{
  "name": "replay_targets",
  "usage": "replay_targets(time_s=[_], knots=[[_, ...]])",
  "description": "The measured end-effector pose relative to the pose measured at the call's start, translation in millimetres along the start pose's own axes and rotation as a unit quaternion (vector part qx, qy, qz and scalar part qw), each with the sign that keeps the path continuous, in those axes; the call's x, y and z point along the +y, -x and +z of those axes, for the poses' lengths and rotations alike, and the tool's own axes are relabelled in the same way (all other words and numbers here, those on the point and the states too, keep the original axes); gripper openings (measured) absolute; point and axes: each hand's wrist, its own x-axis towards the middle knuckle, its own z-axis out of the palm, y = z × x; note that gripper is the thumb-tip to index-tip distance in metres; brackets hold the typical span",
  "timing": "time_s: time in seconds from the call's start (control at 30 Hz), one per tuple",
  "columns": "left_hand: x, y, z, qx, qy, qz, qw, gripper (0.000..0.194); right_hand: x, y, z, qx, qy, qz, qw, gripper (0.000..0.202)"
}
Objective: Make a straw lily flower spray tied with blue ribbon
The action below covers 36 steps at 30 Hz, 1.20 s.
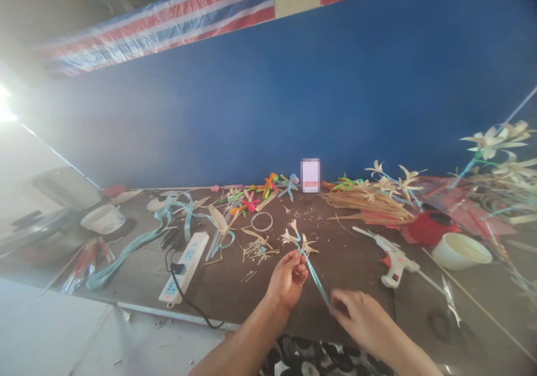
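Note:
Between my hands runs a light blue ribbon (317,280), stretched down to the right from a small stem of cream dried-leaf flowers (308,245). My left hand (289,278) pinches the stem just below the blossoms. The ribbon's lower end is gripped by my right hand (356,311), whose fingers are slightly blurred. Part of the stem is hidden behind the left fingers. A white hot glue gun (398,258) lies to the right of my hands, and scissors (450,300) rest beyond it.
A white power strip (184,269) with a black plug and cord lies left. Leaf scraps (258,247) and a clear tape ring (262,221) sit ahead. Blue ribbon (126,250) trails across the left side. A cream bowl (460,252), dried strips (369,203) and finished flowers (490,141) stand right.

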Motion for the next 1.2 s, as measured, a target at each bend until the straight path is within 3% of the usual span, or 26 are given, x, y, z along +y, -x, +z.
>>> replay_targets(time_s=[0.3, 0.43, 0.57, 0.7, 0.87, 1.0, 1.2], knots=[[9, 8, 6.0, -0.032, -0.017, -0.012, 0.999, 0.012, 13, -16, -1, -0.018, 0.048, 0.007, 0.999, 0.008], [8, 12, 10.1, -0.043, -0.071, 0.034, 0.996, 0.015, 2, -24, -13, 0.096, -0.047, -0.024, 0.994, 0.035], [4, 16, 17.2, -0.053, -0.115, 0.061, 0.990, 0.019, -21, -37, -20, 0.171, -0.243, -0.045, 0.954, 0.027], [3, 19, 20.9, -0.055, -0.122, 0.055, 0.989, 0.023, -33, -49, -10, 0.146, -0.426, -0.009, 0.893, 0.011], [4, 19, 19.6, -0.035, -0.125, 0.062, 0.990, 0.021, -28, -57, 4, 0.124, -0.537, 0.008, 0.834, 0.012], [1, 17, 17.6, -0.030, -0.108, 0.057, 0.992, 0.019, -25, -60, 8, 0.114, -0.563, 0.033, 0.818, 0.015], [-2, 12, 16.7, -0.046, -0.068, 0.025, 0.996, 0.014, -24, -62, 13, 0.137, -0.530, 0.060, 0.835, 0.015]])
